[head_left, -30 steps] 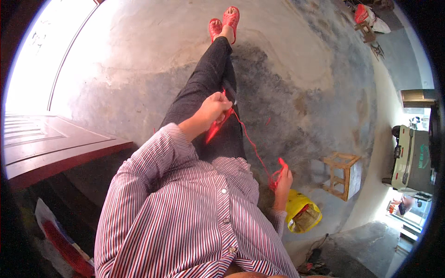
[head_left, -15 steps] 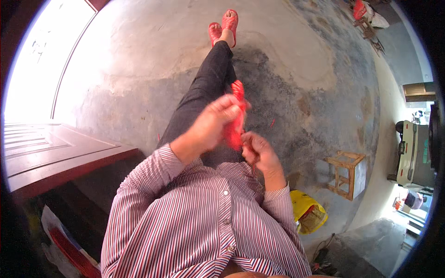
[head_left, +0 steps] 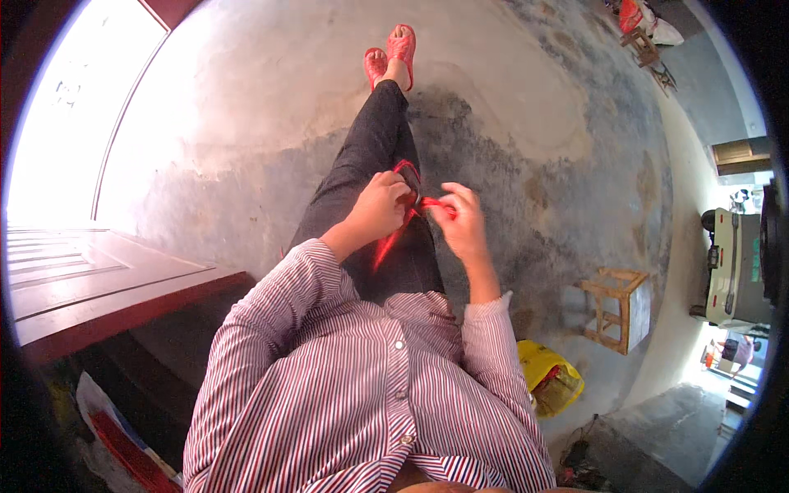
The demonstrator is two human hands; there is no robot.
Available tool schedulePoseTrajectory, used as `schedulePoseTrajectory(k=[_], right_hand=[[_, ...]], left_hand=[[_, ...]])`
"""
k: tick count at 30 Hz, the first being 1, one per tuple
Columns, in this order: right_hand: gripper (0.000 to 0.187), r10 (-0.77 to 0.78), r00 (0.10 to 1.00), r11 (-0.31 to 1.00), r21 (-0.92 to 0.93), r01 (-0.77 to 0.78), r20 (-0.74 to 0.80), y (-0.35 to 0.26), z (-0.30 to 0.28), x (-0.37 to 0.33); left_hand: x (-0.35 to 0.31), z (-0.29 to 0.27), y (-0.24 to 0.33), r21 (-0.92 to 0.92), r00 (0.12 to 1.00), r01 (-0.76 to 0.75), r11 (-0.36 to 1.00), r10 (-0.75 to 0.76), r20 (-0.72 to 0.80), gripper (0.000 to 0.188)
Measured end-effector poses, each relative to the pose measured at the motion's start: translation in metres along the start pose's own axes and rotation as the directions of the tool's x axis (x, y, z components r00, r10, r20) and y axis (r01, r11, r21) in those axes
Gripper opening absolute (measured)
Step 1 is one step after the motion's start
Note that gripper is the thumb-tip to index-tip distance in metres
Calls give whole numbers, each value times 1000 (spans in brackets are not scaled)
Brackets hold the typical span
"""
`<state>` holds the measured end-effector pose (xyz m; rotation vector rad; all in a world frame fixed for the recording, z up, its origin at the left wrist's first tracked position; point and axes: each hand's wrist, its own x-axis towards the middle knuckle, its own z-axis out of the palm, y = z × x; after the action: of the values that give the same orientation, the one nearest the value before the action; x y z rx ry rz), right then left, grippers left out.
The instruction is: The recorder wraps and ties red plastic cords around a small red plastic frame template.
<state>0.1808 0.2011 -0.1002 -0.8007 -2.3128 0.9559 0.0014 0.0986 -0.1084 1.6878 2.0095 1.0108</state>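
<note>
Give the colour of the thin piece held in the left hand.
The thin piece in the left hand is bright red, best seen in the head view.

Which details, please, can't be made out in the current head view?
- Head view: the left hand itself hides its exact fingertip hold on the red yarn piece.
- Head view: blur obscures the right hand's finger placement.
- Head view: the striped sleeve covers part of the yellow bag; its contents are too small to identify.
- Head view: the fisheye rim cuts off the panelled door.
</note>
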Motion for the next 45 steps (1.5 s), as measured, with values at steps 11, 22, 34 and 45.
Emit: schedulePoseTrajectory(k=[11, 22, 34, 45], right_hand=[[18, 446, 860, 177, 966, 188, -249, 28, -174, -137], [18, 465, 832, 492, 693, -527, 302, -23, 3, -59], [5, 271, 923, 782, 496, -377, 274, -78, 2, -73], [17, 217, 928, 339, 868, -364, 304, -98, -54, -50]], left_hand=[[-23, -5, 21, -465, 908, 409, 785, -300, 291, 24], [-36, 12, 16, -504, 957, 284, 816, -206, 206, 27], [-36, 9, 17, -469, 990, 137, 873, -105, 93, 30], [-35, -3, 38, -119, 997, 77, 990, -75, 21, 27]])
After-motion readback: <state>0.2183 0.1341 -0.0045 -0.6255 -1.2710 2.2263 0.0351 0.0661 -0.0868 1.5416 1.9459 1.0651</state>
